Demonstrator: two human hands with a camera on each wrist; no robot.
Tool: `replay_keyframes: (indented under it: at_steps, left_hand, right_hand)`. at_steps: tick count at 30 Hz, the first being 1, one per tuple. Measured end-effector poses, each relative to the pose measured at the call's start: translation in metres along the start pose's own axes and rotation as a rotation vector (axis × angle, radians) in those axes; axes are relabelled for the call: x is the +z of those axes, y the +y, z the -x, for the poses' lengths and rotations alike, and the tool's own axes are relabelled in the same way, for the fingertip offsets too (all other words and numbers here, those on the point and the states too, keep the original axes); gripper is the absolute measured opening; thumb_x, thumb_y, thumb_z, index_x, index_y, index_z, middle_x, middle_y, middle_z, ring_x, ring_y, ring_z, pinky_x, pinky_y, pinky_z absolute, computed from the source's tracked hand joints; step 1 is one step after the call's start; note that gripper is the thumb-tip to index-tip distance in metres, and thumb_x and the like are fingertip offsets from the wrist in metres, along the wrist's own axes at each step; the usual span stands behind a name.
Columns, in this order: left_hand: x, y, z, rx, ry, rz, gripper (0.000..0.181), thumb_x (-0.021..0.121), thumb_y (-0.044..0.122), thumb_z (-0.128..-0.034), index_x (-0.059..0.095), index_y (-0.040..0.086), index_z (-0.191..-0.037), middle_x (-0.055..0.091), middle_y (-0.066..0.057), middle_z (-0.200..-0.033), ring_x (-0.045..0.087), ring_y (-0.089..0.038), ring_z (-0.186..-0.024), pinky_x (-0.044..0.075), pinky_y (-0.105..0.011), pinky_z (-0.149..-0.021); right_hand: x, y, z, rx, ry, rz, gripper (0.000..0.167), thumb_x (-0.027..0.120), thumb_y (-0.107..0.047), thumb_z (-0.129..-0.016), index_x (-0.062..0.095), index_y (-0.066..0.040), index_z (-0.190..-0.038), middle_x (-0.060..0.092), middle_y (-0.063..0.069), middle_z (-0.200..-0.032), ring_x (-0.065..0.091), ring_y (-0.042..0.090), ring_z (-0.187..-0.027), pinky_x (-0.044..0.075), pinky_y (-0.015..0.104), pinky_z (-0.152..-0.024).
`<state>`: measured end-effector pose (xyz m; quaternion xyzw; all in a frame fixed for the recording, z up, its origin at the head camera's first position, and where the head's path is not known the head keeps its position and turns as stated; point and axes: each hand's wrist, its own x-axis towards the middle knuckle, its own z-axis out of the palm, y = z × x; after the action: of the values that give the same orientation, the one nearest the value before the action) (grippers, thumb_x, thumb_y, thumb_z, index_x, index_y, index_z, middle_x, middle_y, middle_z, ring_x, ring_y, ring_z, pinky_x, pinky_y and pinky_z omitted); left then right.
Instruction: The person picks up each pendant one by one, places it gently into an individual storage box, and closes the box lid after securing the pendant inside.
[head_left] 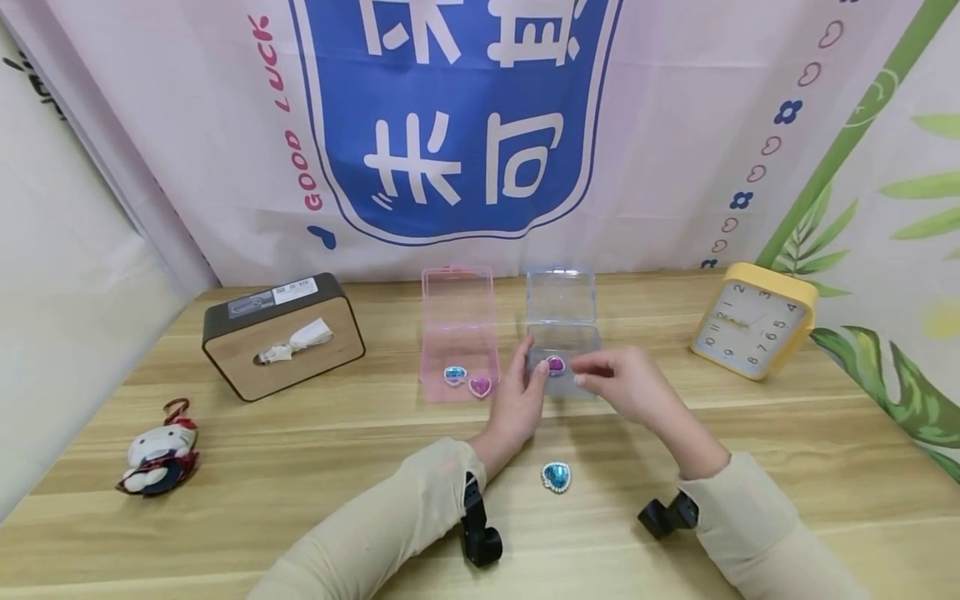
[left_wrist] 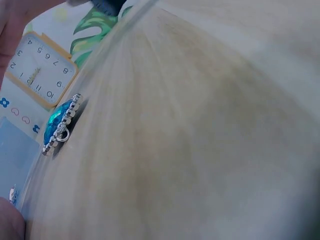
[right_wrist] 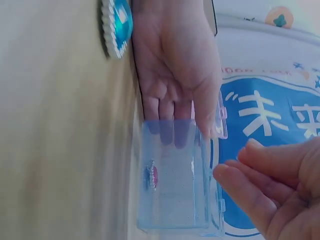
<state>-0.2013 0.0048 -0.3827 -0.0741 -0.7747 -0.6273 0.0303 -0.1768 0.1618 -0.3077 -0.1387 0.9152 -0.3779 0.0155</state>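
Note:
A clear blue box (head_left: 577,385) stands with its lid up and holds a purple-pink gem (head_left: 555,365) with a pale beaded edge. My left hand (head_left: 519,398) rests against the box's left side, fingers straight and thumb near the rim. Just right of the gem, my right hand (head_left: 626,385) hovers over the box; in the right wrist view its loosely bent fingers (right_wrist: 242,187) hold nothing. A pink box (head_left: 442,346), lid up too, holds a blue gem (head_left: 455,376) and a pink heart gem (head_left: 480,386). One blue heart gem (head_left: 557,477) lies on the table between the forearms.
A wood-fronted box-shaped device (head_left: 300,333) and a plush keychain (head_left: 160,454) are on the left of the table (head_left: 360,500). At the right stands a yellow clock (head_left: 753,321). A printed cloth (head_left: 652,167) hangs behind the table.

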Motion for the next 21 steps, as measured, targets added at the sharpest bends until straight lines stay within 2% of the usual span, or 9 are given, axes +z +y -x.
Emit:
replay_keyframes:
  at_steps: [4,7,11,21]
  left_hand:
    - [0.0,-0.002,-0.001,-0.003,0.004,-0.012,0.055,0.049,0.027,-0.0958,0.028,0.018,-0.146,0.031,-0.008,-0.149,0.033,-0.028,-0.134,0.028,-0.04,-0.111]
    - [0.0,-0.002,-0.001,-0.006,0.005,-0.021,0.055,0.049,0.027,-0.0957,0.029,0.018,-0.146,0.031,-0.009,-0.149,0.033,-0.028,-0.134,0.027,-0.04,-0.112]
    - [-0.001,-0.001,-0.001,-0.006,0.001,-0.031,0.054,0.048,0.027,-0.096,0.029,0.018,-0.146,0.03,-0.008,-0.149,0.032,-0.027,-0.135,0.026,-0.041,-0.112]
    - [0.0,-0.001,-0.001,-0.015,0.001,-0.039,0.054,0.048,0.028,-0.0961,0.028,0.021,-0.146,0.03,-0.006,-0.15,0.031,-0.028,-0.135,0.025,-0.043,-0.112]
  right_hand:
    - [0.004,-0.001,0.013,-0.057,-0.084,-0.016,0.025,0.064,-0.01,-0.085,0.067,0.002,-0.106,0.069,0.015,-0.1,0.065,0.022,-0.088,0.057,0.032,-0.076]
    - [0.01,-0.001,0.021,-0.1,-0.177,-0.052,0.025,0.065,-0.013,-0.084,0.068,0.003,-0.104,0.07,0.014,-0.098,0.066,0.02,-0.089,0.056,0.032,-0.077]
    - [0.019,0.001,0.028,-0.103,-0.296,-0.109,0.026,0.066,-0.014,-0.084,0.068,0.002,-0.104,0.07,0.012,-0.099,0.065,0.021,-0.093,0.055,0.029,-0.08]
    - [0.032,0.008,0.034,-0.049,-0.355,-0.215,0.028,0.07,-0.01,-0.079,0.068,0.003,-0.104,0.07,0.014,-0.098,0.065,0.015,-0.086,0.053,0.02,-0.075]
